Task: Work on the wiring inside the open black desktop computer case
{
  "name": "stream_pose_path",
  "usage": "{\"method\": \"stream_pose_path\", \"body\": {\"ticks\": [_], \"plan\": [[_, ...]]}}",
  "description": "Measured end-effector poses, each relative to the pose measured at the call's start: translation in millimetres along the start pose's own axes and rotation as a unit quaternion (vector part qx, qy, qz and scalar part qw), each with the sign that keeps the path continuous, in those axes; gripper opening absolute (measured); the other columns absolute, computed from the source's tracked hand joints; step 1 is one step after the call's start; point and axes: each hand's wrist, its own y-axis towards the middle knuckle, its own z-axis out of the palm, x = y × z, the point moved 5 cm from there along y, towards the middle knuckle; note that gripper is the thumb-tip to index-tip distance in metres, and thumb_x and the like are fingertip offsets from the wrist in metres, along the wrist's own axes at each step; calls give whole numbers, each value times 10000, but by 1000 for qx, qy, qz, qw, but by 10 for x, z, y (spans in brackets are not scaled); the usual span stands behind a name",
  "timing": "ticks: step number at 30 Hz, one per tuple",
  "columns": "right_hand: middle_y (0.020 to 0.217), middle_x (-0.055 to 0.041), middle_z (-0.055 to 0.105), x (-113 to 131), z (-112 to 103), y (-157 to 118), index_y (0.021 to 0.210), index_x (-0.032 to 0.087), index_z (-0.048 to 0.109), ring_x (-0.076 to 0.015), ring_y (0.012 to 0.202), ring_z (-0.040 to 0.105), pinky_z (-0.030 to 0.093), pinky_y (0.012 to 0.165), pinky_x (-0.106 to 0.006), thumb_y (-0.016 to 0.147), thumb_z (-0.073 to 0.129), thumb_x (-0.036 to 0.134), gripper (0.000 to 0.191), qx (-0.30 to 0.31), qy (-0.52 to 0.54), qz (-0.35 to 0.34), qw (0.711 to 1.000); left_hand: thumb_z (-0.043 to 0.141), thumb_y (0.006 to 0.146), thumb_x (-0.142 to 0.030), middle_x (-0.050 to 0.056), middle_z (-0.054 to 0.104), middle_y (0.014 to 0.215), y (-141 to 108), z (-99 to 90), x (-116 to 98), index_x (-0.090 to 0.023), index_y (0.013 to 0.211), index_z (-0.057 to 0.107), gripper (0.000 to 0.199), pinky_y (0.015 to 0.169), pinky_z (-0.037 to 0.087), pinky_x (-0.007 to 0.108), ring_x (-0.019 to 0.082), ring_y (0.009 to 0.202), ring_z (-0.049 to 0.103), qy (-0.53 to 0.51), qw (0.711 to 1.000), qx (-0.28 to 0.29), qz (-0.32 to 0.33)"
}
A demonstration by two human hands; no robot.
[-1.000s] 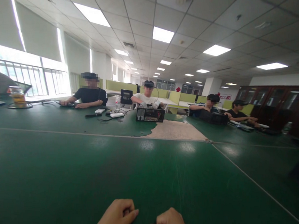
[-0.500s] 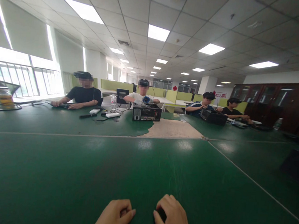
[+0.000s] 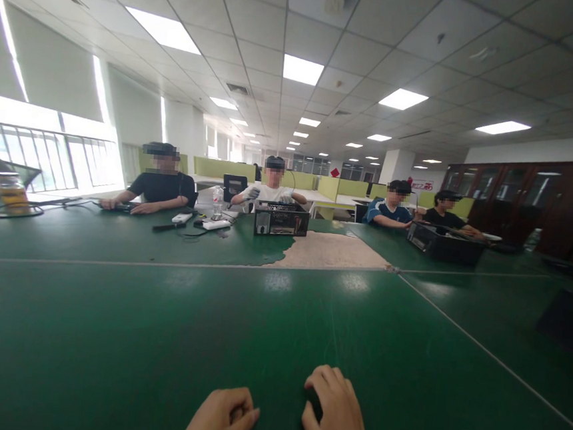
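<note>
At the bottom of the head view, my left hand (image 3: 223, 415) rests on the green tabletop (image 3: 165, 338). Its fingers are curled in, the thumb meets them, and nothing shows in the grip. A short gap away lies my right hand (image 3: 337, 413), fingers bent down and thumb below. Under its palm a dark shape fills the space between thumb and fingers; whether that is an object or shadow I cannot make out.
Across the table, a person in gloves sits behind an open black computer case (image 3: 280, 221). Another dark case (image 3: 444, 242) lies to the right by two people. Cables, white power strips (image 3: 215, 225), a bottle (image 3: 217, 202) and a jar (image 3: 11, 194) are at left.
My right hand has shifted slightly right; my left has barely moved. Opposite, the gloved hands have moved apart and the blue round part is out of sight. The right-hand case has moved right.
</note>
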Motion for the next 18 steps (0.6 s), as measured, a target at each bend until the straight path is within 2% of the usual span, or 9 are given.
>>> {"method": "stream_pose_path", "body": {"ticks": [14, 16, 18], "plan": [[963, -27, 586, 112, -99, -15, 891, 225, 603, -198, 894, 508, 385, 788, -321, 764, 492, 160, 181, 35, 6, -18, 999, 477, 789, -419, -26, 453, 606, 18, 22, 20, -170, 638, 502, 292, 554, 284, 225, 125, 597, 411, 8, 1000, 12, -3], [1019, -31, 592, 177, -81, 5, 951, 239, 617, -212, 941, 517, 399, 823, -341, 780, 489, 198, 217, 50, 1, -20, 999, 480, 788, -418, -25, 456, 606, 15, 28, 18, -169, 638, 506, 291, 556, 287, 226, 126, 599, 413, 5, 1000, 14, -3], [1161, -57, 572, 238, -88, -55, 1086, 241, 608, -249, 1054, 506, 396, 893, -389, 785, 500, 235, 320, 89, -18, -7, 996, 484, 788, -418, -28, 452, 607, 7, 16, -1, -168, 648, 516, 289, 559, 291, 226, 123, 599, 406, -2, 1000, 16, 1]]}}
